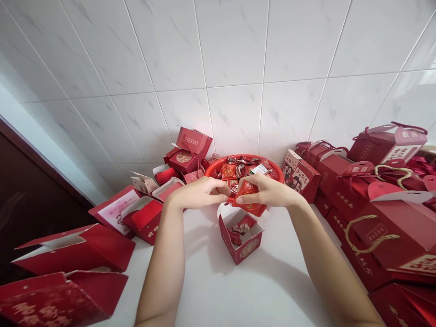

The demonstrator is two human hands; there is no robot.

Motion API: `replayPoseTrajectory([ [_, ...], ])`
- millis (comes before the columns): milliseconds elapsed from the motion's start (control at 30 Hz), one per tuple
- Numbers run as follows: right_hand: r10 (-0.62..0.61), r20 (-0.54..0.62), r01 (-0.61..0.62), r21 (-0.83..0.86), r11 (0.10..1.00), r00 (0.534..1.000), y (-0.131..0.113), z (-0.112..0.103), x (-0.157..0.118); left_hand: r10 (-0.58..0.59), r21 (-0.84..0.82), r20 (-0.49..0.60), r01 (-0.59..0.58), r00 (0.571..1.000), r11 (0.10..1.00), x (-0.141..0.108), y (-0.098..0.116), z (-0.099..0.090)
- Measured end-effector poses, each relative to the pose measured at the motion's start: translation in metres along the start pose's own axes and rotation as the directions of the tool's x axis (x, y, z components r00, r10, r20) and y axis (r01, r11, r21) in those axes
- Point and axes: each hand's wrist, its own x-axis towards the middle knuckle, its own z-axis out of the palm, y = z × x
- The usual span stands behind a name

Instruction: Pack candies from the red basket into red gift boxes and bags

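Observation:
Over the front of a red basin, my right hand pinches a shiny red packet with gold printing. To its left, my left hand is curved with thumb and fingers a little apart, and I see nothing in it. The basin is filled with wrapped sweets and small packets. Just below my hands, a small red gift box stands on the white table with its top open. A few red wrapped pieces lie inside that box. My right hand and the packet hang above its back edge.
Open red boxes stand along the left side, with more boxes piled at the back left. Closed red boxes with rope handles are stacked on the right. A white tiled wall rises behind the white table.

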Motion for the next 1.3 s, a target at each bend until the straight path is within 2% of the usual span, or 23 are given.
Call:
replayPoseTrajectory([
  [167,0.004,0.109,0.011,-0.14,0.99,0.994,0.002,0.014,0.011,-0.134,0.14,0.085,0.122,0.987,0.983,-0.001,0.003,0.0],
  [300,0.069,0.163,-0.032,-0.219,0.975,0.984,0.006,0.019,0.015,-0.257,0.165,0.173,0.229,0.951,0.959,0.001,0.004,0.002],
  [367,0.124,0.11,-0.091,-0.263,0.96,0.986,0.008,0.017,0.015,-0.304,0.184,0.181,0.271,0.935,0.945,0.002,0.005,0.003],
  [433,0.175,-0.009,-0.166,-0.369,0.915,0.984,0.008,0.012,0.012,-0.331,0.202,0.185,0.294,0.925,0.934,0.003,0.005,0.003],
  [500,0.218,-0.116,-0.247,-0.49,0.836,0.969,0.008,0.006,0.007,-0.331,0.202,0.204,0.291,0.921,0.935,0.003,0.005,0.004],
  [567,0.266,-0.132,-0.293,-0.567,0.77,0.955,0.006,-0.001,0.0,-0.318,0.19,0.226,0.279,0.921,0.941,0.004,0.005,0.004],
  [667,0.307,0.005,-0.248,-0.581,0.776,0.952,-0.001,-0.005,-0.01,-0.308,0.169,0.235,0.273,0.922,0.947,0.005,0.004,0.005],
  [767,0.222,0.188,-0.094,-0.523,0.847,0.957,-0.008,0.005,-0.012,-0.314,0.146,0.244,0.286,0.917,0.947,0.006,0.003,0.007],
  [900,0.163,0.346,0.052,-0.535,0.843,0.924,-0.003,0.026,0.002,-0.319,0.159,0.271,0.285,0.908,0.945,0.01,0.001,0.01],
  [1000,0.144,0.419,0.103,-0.515,0.851,0.896,0.007,0.035,0.012,-0.279,0.161,0.312,0.24,0.908,0.958,0.014,-0.003,0.014],
  [1067,0.153,0.416,0.086,-0.502,0.861,0.896,0.011,0.036,0.013,-0.228,0.144,0.348,0.189,0.909,0.971,0.015,-0.007,0.017],
  [1167,0.22,0.351,0.012,-0.554,0.833,0.91,0.012,0.035,0.004,-0.18,0.151,0.386,0.131,0.905,0.98,0.013,-0.01,0.019],
  [1300,0.178,0.212,-0.037,-0.541,0.84,0.961,0.006,0.025,-0.016,-0.172,0.156,0.411,0.117,0.895,0.981,0.002,-0.009,0.014],
])
